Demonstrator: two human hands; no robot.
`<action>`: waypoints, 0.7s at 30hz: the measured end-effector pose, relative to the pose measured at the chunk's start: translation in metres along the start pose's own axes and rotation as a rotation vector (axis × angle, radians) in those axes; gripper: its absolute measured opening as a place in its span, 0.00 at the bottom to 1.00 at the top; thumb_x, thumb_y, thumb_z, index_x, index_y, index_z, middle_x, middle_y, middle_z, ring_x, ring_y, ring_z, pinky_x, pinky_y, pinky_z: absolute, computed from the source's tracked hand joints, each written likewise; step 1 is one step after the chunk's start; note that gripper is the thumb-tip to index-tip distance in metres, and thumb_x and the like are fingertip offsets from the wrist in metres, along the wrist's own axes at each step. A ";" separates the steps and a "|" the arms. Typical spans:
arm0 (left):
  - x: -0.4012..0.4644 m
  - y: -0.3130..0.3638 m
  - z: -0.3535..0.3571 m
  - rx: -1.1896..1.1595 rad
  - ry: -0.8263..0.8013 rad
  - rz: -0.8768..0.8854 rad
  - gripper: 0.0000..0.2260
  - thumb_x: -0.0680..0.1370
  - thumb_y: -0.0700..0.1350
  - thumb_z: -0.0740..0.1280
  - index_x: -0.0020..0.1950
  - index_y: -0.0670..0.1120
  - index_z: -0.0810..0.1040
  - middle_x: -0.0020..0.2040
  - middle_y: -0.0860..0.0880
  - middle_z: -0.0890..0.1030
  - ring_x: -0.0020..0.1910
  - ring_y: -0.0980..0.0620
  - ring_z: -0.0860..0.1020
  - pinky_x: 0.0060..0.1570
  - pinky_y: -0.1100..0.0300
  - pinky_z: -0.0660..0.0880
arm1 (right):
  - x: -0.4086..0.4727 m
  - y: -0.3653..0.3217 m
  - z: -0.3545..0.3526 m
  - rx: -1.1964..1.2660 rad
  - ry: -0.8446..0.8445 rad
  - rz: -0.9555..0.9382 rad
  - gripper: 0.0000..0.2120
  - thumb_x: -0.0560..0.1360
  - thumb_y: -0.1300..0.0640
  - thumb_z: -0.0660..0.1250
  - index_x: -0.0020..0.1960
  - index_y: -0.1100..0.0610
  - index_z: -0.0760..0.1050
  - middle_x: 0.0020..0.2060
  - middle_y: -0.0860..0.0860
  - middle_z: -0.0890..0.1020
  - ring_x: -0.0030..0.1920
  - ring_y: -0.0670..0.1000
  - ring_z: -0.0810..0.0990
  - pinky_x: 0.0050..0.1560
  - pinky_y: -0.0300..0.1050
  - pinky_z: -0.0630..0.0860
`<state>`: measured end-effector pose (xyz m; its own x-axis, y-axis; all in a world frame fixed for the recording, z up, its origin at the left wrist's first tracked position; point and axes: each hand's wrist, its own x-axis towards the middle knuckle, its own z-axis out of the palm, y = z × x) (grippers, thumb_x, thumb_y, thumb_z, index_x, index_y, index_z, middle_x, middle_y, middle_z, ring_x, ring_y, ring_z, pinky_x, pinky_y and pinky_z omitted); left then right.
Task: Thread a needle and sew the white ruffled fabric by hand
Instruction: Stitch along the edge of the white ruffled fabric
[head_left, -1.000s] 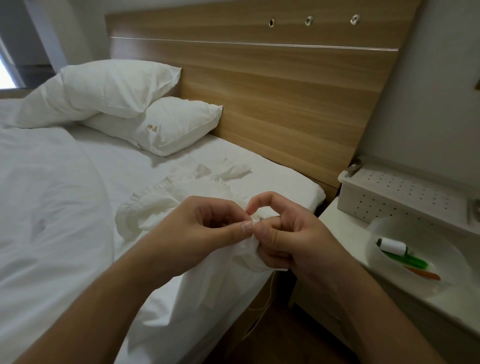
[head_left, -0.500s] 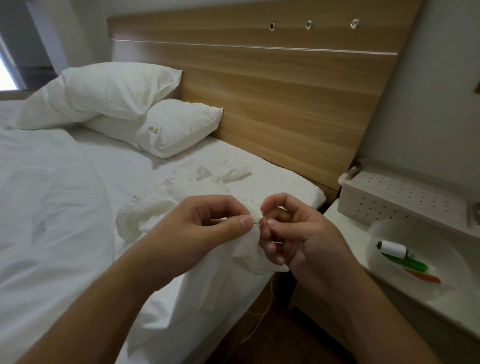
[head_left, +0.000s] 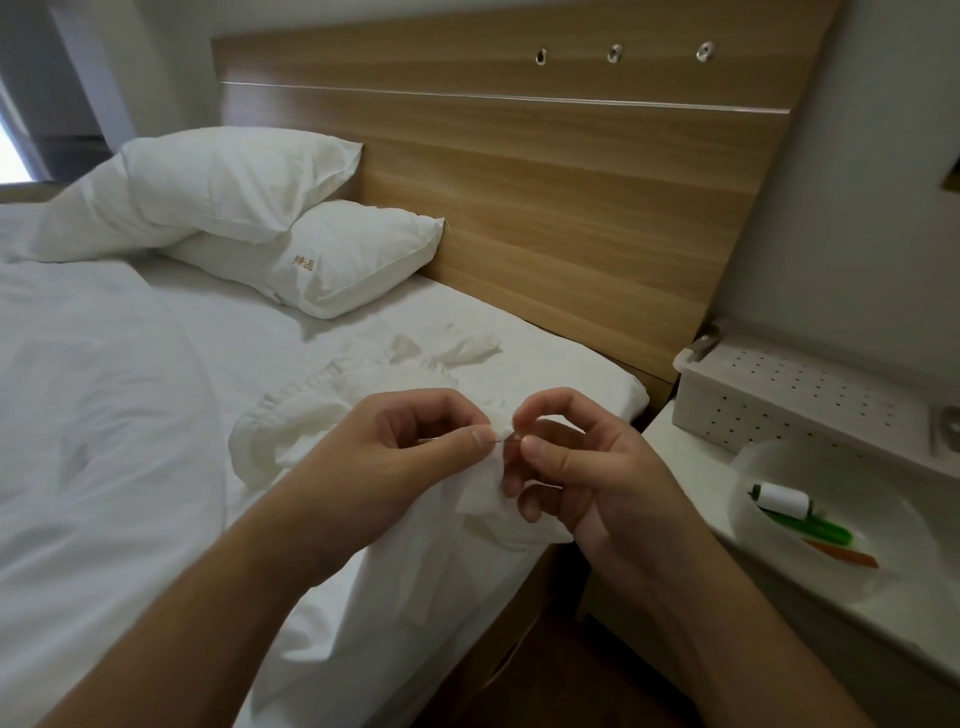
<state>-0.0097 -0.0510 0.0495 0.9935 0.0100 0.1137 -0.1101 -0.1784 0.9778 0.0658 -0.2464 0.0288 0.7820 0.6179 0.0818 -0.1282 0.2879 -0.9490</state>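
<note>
The white ruffled fabric (head_left: 332, 415) lies bunched on the bed's right side and drapes over the mattress edge below my hands. My left hand (head_left: 395, 467) pinches a fold of the fabric between thumb and forefinger. A thin needle (head_left: 506, 440) pokes out of that fold toward the right. My right hand (head_left: 587, 467) pinches the needle's tip end with thumb and forefinger, its other fingers curled beneath. A thread is too fine to make out.
Two white pillows (head_left: 311, 260) lean on the wooden headboard (head_left: 571, 182). A white bedside table at right bears a perforated white box (head_left: 800, 400) and a bowl (head_left: 883, 571) with a white thread spool (head_left: 782, 500), a green tool and an orange one.
My right hand has shifted slightly right, away from my left thumb, and the needle now shows between the two hands. The fabric fold stays in my left hand.
</note>
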 end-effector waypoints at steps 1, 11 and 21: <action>0.000 0.000 0.001 -0.006 0.001 -0.006 0.07 0.81 0.45 0.71 0.45 0.44 0.86 0.41 0.46 0.85 0.42 0.51 0.82 0.43 0.61 0.78 | 0.000 0.000 0.000 0.006 0.013 -0.001 0.10 0.73 0.65 0.72 0.54 0.63 0.78 0.42 0.61 0.81 0.39 0.58 0.81 0.35 0.46 0.77; 0.000 0.000 0.006 -0.037 -0.024 -0.001 0.07 0.81 0.41 0.70 0.45 0.42 0.86 0.40 0.48 0.86 0.42 0.55 0.84 0.44 0.65 0.78 | -0.002 0.002 0.010 0.153 0.093 0.074 0.12 0.67 0.67 0.69 0.50 0.59 0.80 0.37 0.58 0.79 0.34 0.53 0.79 0.32 0.44 0.72; 0.004 -0.003 0.005 0.119 0.148 -0.041 0.09 0.80 0.47 0.71 0.44 0.46 0.87 0.43 0.38 0.84 0.42 0.42 0.82 0.47 0.48 0.79 | -0.009 -0.007 0.012 -0.798 0.210 -0.172 0.07 0.76 0.52 0.75 0.53 0.45 0.81 0.43 0.42 0.87 0.45 0.42 0.86 0.44 0.40 0.85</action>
<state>-0.0056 -0.0552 0.0457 0.9808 0.1629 0.1074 -0.0565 -0.2898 0.9554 0.0527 -0.2454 0.0385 0.8585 0.4410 0.2618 0.4113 -0.2869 -0.8652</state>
